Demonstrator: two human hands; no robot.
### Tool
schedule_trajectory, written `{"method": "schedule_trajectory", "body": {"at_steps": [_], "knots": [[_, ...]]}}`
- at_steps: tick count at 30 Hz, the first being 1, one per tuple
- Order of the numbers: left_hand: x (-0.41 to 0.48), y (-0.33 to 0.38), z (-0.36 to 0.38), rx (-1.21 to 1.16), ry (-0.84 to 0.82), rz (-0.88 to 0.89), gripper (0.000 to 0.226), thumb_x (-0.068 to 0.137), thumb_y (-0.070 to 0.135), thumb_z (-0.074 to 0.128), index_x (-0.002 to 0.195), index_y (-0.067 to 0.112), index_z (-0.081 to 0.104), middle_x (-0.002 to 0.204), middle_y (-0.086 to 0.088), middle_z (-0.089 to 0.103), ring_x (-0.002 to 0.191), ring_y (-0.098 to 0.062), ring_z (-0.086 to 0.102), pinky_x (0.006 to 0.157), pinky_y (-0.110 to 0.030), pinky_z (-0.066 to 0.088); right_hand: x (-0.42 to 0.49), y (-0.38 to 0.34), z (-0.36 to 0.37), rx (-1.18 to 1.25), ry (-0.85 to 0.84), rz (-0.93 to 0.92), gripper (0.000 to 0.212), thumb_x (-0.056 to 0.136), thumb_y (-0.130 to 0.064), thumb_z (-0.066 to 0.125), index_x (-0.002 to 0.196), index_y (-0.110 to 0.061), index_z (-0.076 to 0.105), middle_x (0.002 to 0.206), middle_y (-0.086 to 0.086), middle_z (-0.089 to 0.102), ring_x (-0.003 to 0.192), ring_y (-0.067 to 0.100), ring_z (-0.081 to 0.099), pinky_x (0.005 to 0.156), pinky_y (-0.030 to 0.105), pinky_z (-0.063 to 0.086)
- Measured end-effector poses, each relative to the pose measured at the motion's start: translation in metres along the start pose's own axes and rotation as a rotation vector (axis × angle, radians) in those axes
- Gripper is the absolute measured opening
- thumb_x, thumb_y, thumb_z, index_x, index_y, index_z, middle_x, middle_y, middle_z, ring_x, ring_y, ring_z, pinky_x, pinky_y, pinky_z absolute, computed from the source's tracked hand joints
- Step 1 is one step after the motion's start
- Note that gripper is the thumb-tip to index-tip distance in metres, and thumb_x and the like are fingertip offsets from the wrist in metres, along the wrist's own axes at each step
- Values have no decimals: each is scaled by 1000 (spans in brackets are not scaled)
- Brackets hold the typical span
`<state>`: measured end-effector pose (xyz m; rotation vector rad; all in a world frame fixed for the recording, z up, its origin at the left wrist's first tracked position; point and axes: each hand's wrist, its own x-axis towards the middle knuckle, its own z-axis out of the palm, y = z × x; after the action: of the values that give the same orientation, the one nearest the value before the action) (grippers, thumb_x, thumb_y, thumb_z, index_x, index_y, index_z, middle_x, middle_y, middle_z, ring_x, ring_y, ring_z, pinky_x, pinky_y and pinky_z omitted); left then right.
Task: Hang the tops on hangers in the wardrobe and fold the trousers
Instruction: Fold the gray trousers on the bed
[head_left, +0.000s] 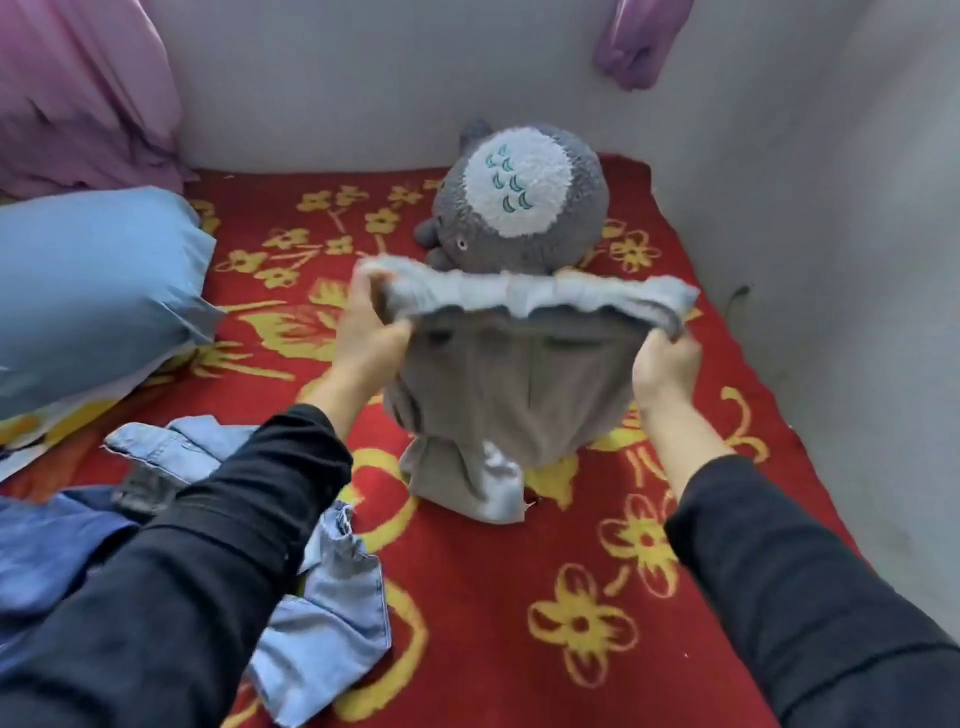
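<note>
Grey trousers (511, 395) with an elastic waistband hang in the air above the red bed. My left hand (369, 332) grips the waistband's left end and my right hand (665, 364) grips its right end, stretching it wide. The legs bunch together below and their lower end touches the blanket. A heap of blue denim clothes (332, 603) lies at the lower left, partly under my left sleeve.
The bed carries a red blanket (519, 597) with yellow flowers. A grey plush toy (519, 202) sits behind the trousers by the wall. A blue pillow (93, 291) lies at the left, pink cloth (78, 93) above it. White walls close the back and right.
</note>
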<state>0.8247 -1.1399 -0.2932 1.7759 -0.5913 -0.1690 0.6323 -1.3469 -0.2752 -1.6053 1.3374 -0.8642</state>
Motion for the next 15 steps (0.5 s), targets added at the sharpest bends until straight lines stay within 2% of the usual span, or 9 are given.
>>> {"method": "schedule_trajectory", "body": {"at_steps": [1,3,6,8,11,13,14,15], "knots": [[7,12,-4,-14,68,92,46,74,-4,55,105,30,47,96,15,56,88,1,56,79,-15,44,5,-8,-6,46,70,-92,37,93,-4,40,123,-2,60,121,18,63,113,28,56,73,13,32],[2,15,-11,2,129,117,42,78,4,54,103,36,45,94,17,55,84,1,55,73,-11,43,10,0,-16,9,76,-116,37,92,-3,40,121,-3,61,119,18,64,110,28,56,78,19,35],[-47,-25,-5,93,34,-111,34,79,4,52,101,30,46,88,10,57,72,-10,53,65,-22,45,4,50,-31,-173,-116,62,31,92,-6,39,110,-5,63,99,16,60,95,30,55,76,33,37],[-92,-59,7,196,-71,-265,33,78,1,54,99,26,49,83,5,58,70,-16,53,65,-31,44,-9,84,-45,-264,-209,142,23,91,-6,37,97,-6,60,89,11,54,82,28,50,70,33,35],[-163,-99,22,283,-194,-477,27,78,4,60,100,18,53,87,-3,61,76,-21,55,69,-35,45,-29,140,-69,-446,-320,246,19,90,0,38,76,-3,50,73,15,48,64,26,42,55,34,26],[-211,-119,31,295,-269,-550,21,76,8,59,95,13,53,87,-8,63,81,-26,57,72,-38,44,-40,176,-84,-608,-449,233,22,86,5,40,67,-5,45,65,17,47,64,30,45,51,33,22],[-233,-124,36,316,-297,-580,18,75,9,58,91,14,52,86,-9,63,81,-27,58,71,-38,43,-45,190,-90,-686,-507,198,19,84,5,41,75,-6,54,71,18,54,70,33,52,52,32,26],[-253,-127,41,339,-315,-607,17,76,8,58,87,18,50,85,-8,62,79,-27,56,67,-36,41,-50,203,-97,-750,-560,155,28,84,4,41,97,-9,61,86,17,62,79,36,58,56,31,31]]}}
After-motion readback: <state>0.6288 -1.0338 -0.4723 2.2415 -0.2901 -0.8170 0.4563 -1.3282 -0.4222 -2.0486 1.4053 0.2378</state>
